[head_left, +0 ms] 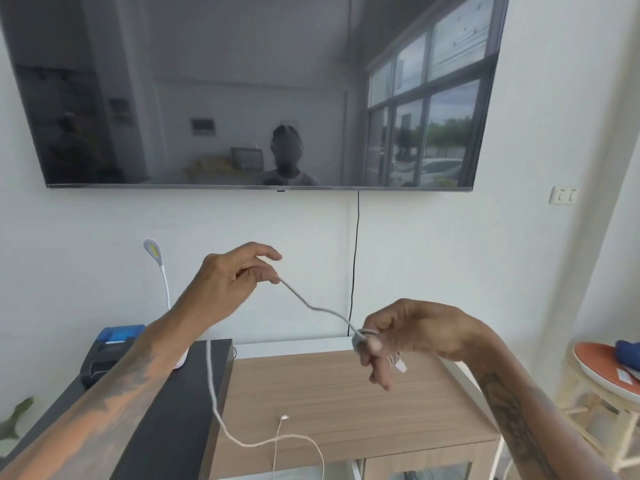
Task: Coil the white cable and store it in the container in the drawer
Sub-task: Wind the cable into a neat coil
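The white cable stretches between my two hands above a wooden cabinet top. My left hand is raised at centre left and pinches the cable between thumb and fingers. My right hand sits lower, at centre right, with a few turns of cable wound around its fingers and a white plug end showing under the palm. From my left hand the slack drops, loops over the cabinet's front edge and ends in a small connector lying on the wood. No drawer or container is in view.
A large dark TV hangs on the wall, a black cord running down from it. A black shelf lies at left with a blue-and-black printer and a white gooseneck lamp. An orange plate rests on a stool at right.
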The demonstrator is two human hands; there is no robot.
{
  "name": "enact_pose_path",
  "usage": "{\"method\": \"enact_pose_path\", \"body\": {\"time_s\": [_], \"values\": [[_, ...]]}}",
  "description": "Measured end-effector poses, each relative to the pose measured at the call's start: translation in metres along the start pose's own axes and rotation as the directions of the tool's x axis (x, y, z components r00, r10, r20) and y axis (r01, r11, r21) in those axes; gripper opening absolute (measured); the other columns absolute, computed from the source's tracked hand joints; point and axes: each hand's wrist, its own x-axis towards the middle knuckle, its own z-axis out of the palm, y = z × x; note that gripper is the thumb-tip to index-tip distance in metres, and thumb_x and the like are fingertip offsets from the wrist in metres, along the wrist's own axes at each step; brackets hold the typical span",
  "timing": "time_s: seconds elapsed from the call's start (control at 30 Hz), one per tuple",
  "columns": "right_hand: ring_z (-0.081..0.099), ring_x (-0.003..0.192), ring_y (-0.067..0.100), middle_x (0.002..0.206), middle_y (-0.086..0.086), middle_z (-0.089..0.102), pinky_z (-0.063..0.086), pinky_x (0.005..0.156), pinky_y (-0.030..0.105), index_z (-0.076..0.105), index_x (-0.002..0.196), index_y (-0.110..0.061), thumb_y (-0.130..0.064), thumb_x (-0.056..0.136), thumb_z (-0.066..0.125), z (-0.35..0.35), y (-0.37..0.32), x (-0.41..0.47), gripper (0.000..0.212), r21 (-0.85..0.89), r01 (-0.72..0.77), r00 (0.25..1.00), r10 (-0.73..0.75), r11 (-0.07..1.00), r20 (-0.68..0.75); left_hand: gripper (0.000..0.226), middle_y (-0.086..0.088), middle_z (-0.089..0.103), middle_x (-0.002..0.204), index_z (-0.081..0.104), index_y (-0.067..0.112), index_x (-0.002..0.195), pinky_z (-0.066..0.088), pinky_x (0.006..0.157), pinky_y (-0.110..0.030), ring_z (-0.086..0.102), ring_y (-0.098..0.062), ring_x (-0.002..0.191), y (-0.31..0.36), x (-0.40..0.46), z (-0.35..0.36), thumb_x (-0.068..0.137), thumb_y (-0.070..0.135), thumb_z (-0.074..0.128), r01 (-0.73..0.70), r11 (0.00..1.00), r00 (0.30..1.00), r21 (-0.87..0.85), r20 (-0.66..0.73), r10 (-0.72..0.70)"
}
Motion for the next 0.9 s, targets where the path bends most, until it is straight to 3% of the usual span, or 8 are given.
{"method": "enact_pose_path", "body": {"time_s": [0.13,0.27,0.4,0.5,0.57,0.67,0.8,0.9], "values": [[0.075,0.086,0.021,0.089,0.01,0.079,0.057,0.091,0.036,0.066,0.106,0.002,-0.015,0.101,0.053,0.017,-0.008,0.014,0.023,0.636,0.339,0.866,-0.494,0.693,0.078,0.019,0.006,0.072,0.067,0.068,0.027,0.085,0.036,0.047,-0.02,0.038,-0.007,0.045,0.005,-0.009,0.035,0.099,0.019,0.058,0.037,0.995,0.996,-0.09,0.08,-0.03],[0.071,0.103,0.024,0.106,0.013,0.069,0.052,0.101,0.033,0.06,0.116,0.008,-0.009,0.101,0.046,0.023,-0.025,0.036,0.027,0.658,0.661,0.718,-0.558,0.36,-0.416,0.025,0.009,0.067,0.063,0.061,0.036,0.087,0.036,0.05,-0.018,0.042,-0.006,0.045,0.011,-0.025,0.065,0.104,0.022,0.049,0.022,0.999,0.982,-0.035,0.187,-0.015],[0.061,0.128,0.022,0.137,0.012,0.064,0.044,0.114,0.035,0.055,0.135,0.001,-0.011,0.103,0.046,0.012,-0.02,0.046,0.035,0.247,0.745,0.57,-0.398,0.62,-0.719,0.028,0.012,0.054,0.054,0.059,0.033,0.087,0.035,0.049,-0.015,0.043,-0.008,0.046,0.021,-0.032,0.07,0.1,0.051,0.041,0.006,1.0,0.975,-0.02,0.22,-0.001],[0.061,0.126,0.003,0.132,-0.006,0.068,0.045,0.11,0.03,0.062,0.129,-0.018,-0.03,0.104,0.051,0.012,-0.008,0.048,0.03,-0.237,0.352,0.526,-0.401,0.906,-0.75,0.032,0.012,0.054,0.055,0.063,0.029,0.089,0.034,0.049,-0.018,0.044,-0.01,0.049,0.027,-0.032,0.064,0.097,0.052,0.043,-0.095,0.993,0.977,0.069,0.2,0.079],[0.067,0.115,0.003,0.119,-0.007,0.075,0.052,0.099,0.026,0.063,0.118,-0.018,-0.037,0.103,0.048,0.01,0.0,0.049,0.028,-0.507,0.053,0.601,-0.433,0.86,-0.671,0.028,0.01,0.061,0.062,0.068,0.025,0.088,0.041,0.054,-0.021,0.048,-0.006,0.054,0.026,-0.025,0.052,0.097,0.046,0.051,-0.178,0.973,0.978,0.15,0.134,0.159],[0.072,0.096,0.0,0.096,-0.009,0.079,0.055,0.087,0.022,0.066,0.101,-0.016,-0.04,0.106,0.039,0.014,0.007,0.046,0.036,-0.597,-0.055,0.78,-0.339,0.801,-0.526,0.035,0.01,0.064,0.071,0.074,0.019,0.088,0.044,0.057,-0.027,0.047,-0.003,0.058,0.019,-0.009,0.03,0.096,0.048,0.056,-0.243,0.944,0.969,0.222,0.018,0.245],[0.073,0.078,0.009,0.081,-0.009,0.077,0.055,0.084,0.037,0.064,0.087,-0.017,-0.046,0.106,0.037,0.018,0.004,0.047,0.044,-0.54,-0.057,0.893,-0.199,0.84,-0.405,0.037,0.013,0.057,0.071,0.077,0.023,0.087,0.043,0.055,-0.031,0.044,-0.007,0.057,0.017,0.001,0.025,0.091,0.054,0.057,-0.267,0.938,0.961,0.222,-0.007,0.276],[0.068,0.075,0.017,0.084,-0.002,0.075,0.051,0.082,0.036,0.066,0.099,-0.005,-0.036,0.107,0.041,0.018,-0.001,0.046,0.04,-0.223,0.059,0.955,-0.12,0.973,-0.27,0.032,0.007,0.064,0.075,0.076,0.021,0.085,0.045,0.057,-0.031,0.052,-0.015,0.059,0.014,0.003,0.03,0.092,0.047,0.061,-0.257,0.954,0.96,0.154,-0.074,0.27]]}}
